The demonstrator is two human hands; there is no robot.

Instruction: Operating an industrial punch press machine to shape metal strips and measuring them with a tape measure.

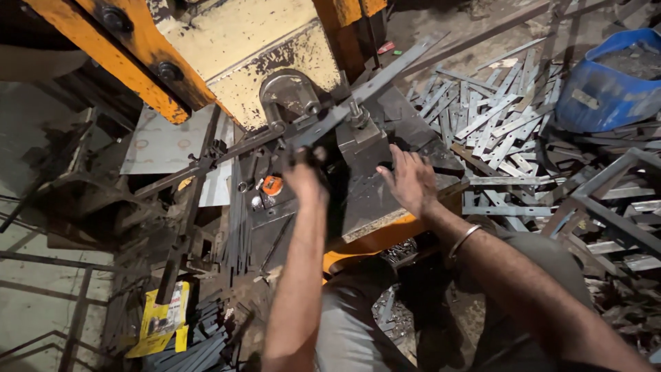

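A long flat grey metal strip [372, 86] lies slantwise across the press, running from about seven o'clock up toward one o'clock. Its lower end sits in the fist of the left hand [305, 176]; its middle rests on the dark steel die block [372, 162]. The right hand [412, 180] lies flat, fingers spread, on that block at three o'clock of the strip's held end.
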